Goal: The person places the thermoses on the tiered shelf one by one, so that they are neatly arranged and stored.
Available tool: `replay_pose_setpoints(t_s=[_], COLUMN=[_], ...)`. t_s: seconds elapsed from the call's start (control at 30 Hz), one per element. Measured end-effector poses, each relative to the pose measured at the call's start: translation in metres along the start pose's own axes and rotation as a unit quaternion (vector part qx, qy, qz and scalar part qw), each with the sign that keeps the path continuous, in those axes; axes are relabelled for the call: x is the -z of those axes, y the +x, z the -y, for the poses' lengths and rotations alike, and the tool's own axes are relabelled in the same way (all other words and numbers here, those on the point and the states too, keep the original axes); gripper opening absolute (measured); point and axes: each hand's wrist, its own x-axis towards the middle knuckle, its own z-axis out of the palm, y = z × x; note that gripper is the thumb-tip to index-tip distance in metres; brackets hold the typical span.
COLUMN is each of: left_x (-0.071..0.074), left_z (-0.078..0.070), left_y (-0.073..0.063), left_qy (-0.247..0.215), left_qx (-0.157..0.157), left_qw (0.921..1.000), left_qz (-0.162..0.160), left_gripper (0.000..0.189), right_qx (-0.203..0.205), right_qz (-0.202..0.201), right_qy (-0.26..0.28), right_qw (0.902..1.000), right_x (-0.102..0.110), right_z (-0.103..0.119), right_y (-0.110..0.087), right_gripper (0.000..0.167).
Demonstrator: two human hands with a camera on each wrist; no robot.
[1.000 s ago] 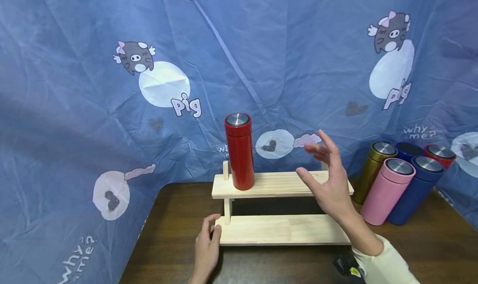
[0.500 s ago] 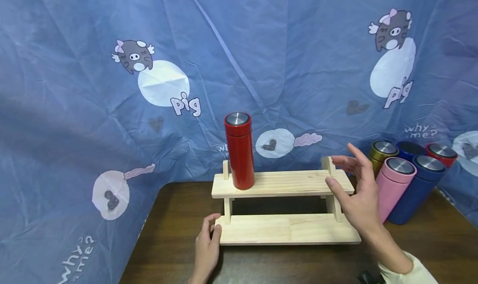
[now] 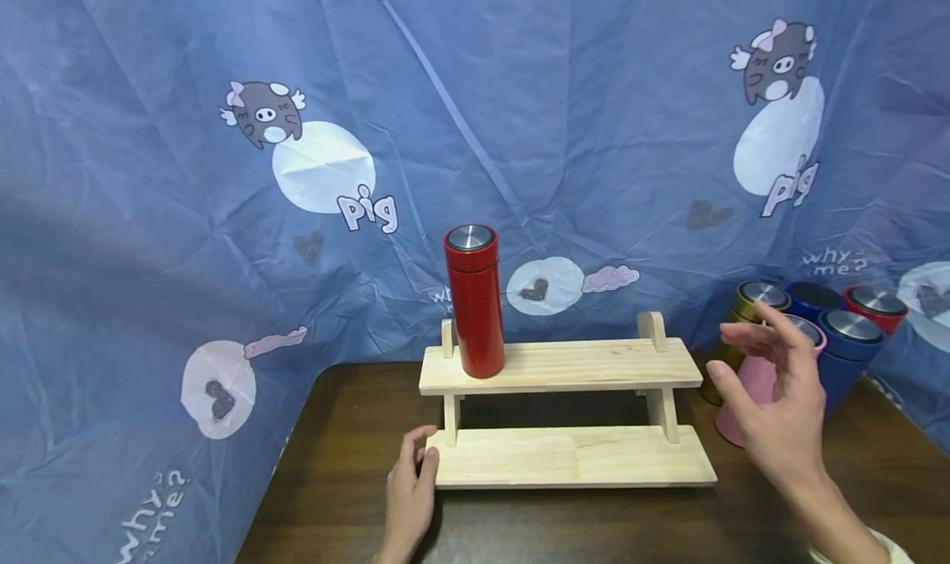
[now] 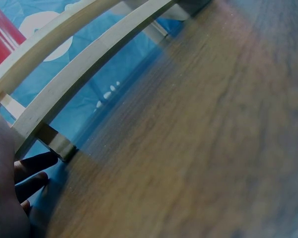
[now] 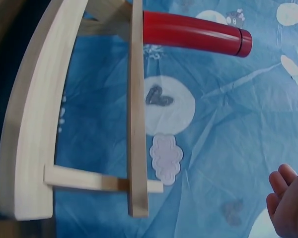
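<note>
A two-tier wooden rack stands on the table in the head view. On the left of its upper shelf, a red vacuum flask with a steel-topped lid stands upright. My left hand grips the left end of the lower shelf; the left wrist view has its fingers below the board beside the rack's leg. My right hand is in the air with thumb and fingers spread, holding nothing. It overlaps a pink flask in the head view, hiding part of it.
Around the pink flask at the right stand a gold flask, a dark blue flask, another blue one and a second red one. A blue printed cloth hangs behind the brown table.
My right hand has moved right, from over the rack's right side to in front of the pink flask. The left hand keeps its place at the rack, and the red flask stays put.
</note>
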Motion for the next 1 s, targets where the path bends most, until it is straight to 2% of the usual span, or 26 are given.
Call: replay_pose_setpoints(t_s=[0.37, 0.6, 0.87, 1.0], left_x=[-0.002, -0.002, -0.007, -0.008], left_z=[0.001, 0.004, 0.019, 0.023], left_y=[0.001, 0.001, 0.004, 0.004], left_qy=[-0.002, 0.006, 0.007, 0.017], left_qx=[-0.005, -0.011, -0.086, -0.099], left_qw=[1.0, 0.9999, 0.9956, 0.9941], left_qz=[0.0, -0.006, -0.038, -0.043], left_gripper=[0.026, 0.026, 0.024, 0.023], right_qx=[0.005, 0.004, -0.007, -0.016], right_qz=[-0.038, -0.064, -0.08, -0.087], right_qy=[-0.041, -0.083, -0.151, -0.163], right_qw=[0.9984, 0.9945, 0.9853, 0.9827], right_x=[0.031, 0.049, 0.069, 0.079], right_z=[-0.005, -0.017, -0.03, -0.038], right_y=[0.0, -0.004, -0.009, -0.009], right_gripper=[0.073, 0.065, 0.059, 0.058])
